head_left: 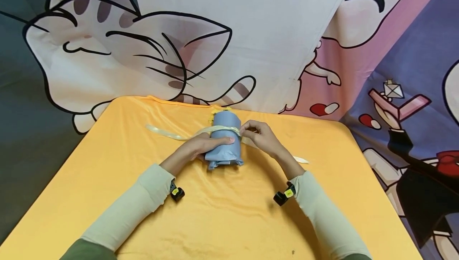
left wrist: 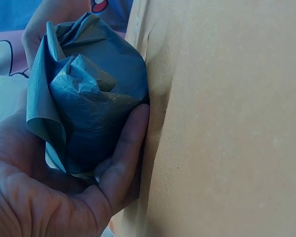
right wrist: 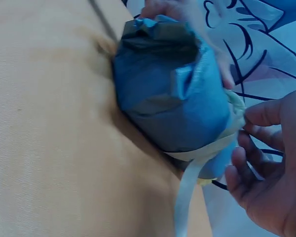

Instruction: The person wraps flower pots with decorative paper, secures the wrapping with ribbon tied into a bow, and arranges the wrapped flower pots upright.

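Observation:
A cylinder-shaped bundle in blue wrapping paper (head_left: 224, 148) lies on the yellow cloth, its folded, crumpled end towards me. My left hand (head_left: 206, 144) grips it from the left, thumb across the top and fingers curled beneath, as the left wrist view shows with the left fingers (left wrist: 121, 168). A pale yellow ribbon (head_left: 168, 133) passes round the bundle's middle, with loose tails to both sides. At the bundle's right side, my right hand (head_left: 263, 137) pinches the ribbon between thumb and index finger; the right wrist view shows the ribbon (right wrist: 214, 148) and the right hand (right wrist: 274, 163).
The yellow cloth (head_left: 222, 212) covers the table up to its far edge. Something small and yellow with a fringed edge (head_left: 212, 116) shows at the bundle's far end. A printed cat curtain (head_left: 279, 45) hangs behind, and a patterned one stands to the right.

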`<state>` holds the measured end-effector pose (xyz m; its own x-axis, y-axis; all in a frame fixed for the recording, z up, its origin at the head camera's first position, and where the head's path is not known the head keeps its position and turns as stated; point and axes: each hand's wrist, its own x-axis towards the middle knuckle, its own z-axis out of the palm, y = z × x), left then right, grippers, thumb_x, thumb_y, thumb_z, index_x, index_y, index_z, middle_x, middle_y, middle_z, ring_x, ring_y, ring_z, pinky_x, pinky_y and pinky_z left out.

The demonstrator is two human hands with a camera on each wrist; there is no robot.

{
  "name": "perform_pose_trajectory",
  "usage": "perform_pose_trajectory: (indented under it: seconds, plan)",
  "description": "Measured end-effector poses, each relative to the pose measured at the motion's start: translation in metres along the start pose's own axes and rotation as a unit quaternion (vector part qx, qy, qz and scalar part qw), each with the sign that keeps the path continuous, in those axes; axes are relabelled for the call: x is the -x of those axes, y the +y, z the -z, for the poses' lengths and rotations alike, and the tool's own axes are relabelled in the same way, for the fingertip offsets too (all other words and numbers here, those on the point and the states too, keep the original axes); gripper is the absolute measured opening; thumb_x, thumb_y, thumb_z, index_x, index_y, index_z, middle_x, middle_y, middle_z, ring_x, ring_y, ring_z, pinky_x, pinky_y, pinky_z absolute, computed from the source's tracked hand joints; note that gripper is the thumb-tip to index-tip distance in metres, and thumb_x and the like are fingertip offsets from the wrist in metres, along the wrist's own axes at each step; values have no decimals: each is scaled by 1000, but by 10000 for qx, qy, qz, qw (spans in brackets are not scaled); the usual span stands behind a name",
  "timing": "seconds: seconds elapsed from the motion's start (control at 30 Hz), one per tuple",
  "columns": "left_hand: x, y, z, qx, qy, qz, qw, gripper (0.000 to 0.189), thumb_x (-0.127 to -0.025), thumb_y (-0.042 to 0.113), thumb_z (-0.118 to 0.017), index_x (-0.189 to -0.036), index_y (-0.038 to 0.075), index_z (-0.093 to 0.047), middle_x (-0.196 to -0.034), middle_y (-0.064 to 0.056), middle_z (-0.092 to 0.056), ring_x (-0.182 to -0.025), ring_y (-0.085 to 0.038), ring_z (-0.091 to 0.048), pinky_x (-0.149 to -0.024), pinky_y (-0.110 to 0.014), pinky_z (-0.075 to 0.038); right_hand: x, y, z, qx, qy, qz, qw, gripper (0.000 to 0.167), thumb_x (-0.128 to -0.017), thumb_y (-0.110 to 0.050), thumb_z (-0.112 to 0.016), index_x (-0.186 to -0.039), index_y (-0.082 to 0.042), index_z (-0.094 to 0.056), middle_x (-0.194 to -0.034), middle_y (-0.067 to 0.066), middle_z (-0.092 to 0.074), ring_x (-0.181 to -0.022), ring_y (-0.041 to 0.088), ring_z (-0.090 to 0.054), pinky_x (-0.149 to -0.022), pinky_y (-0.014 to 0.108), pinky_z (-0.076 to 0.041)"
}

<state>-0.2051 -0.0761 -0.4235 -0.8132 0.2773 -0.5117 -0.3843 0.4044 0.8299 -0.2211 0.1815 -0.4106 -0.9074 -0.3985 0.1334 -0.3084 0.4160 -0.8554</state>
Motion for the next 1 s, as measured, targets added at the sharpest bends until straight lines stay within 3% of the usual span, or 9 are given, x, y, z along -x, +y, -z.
perform_pose_trajectory:
  seconds: [0.17,0.3,0.63,0.77,0.87,1.0]
  plan:
    - [0,-1,2,-35,64,20,10000,114,-89,75,-84,-162,-3,-46,-148,-23,-64,-115,-30,-74,-80,-38,-68,0,-6,6,-225,-440,-73,9987,15,-113,-14,-67,-115,-3,-78,-111,29,-73,-101,52,-63,-85,42,-56]
    - [1,-1,2,-12,-29,32,10000,114,-89,75,-83,-162,-3,-46,-148,-24,-64,-115,-30,-75,-79,-39,-69,0,-10,9,-255,-566,-110,9980,14,-114,-13,-66,-117,-2,-75,-110,27,-74,-108,54,-68,-88,44,-59]
    - [-2,0,2,-130,3,71,9999,122,-89,76,-83,-164,-9,-37,-146,-26,-60,-101,-29,-77,-75,-41,-71,-4,-23,18,-603,-982,-522,9920,18,-115,-11,-54,-120,3,-66,-105,8,-67,-103,29,-66,-98,45,-58]
    - [-1,1,3,-213,25,67,9997,122,-88,77,-83,-163,-8,-38,-145,-25,-60,-101,-29,-77,-75,-41,-71,-4,-26,18,-623,-1029,-451,9917,20,-116,-12,-54,-120,4,-66,-110,14,-69,-102,19,-69,-103,47,-60]
    - [-2,1,3,-239,15,27,9997,121,-88,78,-82,-162,-8,-40,-143,-25,-61,-101,-29,-77,-75,-41,-71,-3,-27,18,-355,-974,-303,9942,19,-115,-11,-57,-119,3,-70,-104,18,-73,-87,19,-76,-93,43,-65]
    - [-2,-1,4,-80,-81,5,9999,112,-90,75,-82,-157,-7,-46,-138,-24,-67,-100,-28,-78,-76,-41,-71,-2,-30,17,582,-960,-157,9936,22,-115,-22,-64,-111,-3,-75,-88,13,-70,-64,19,-66,-71,35,-60]
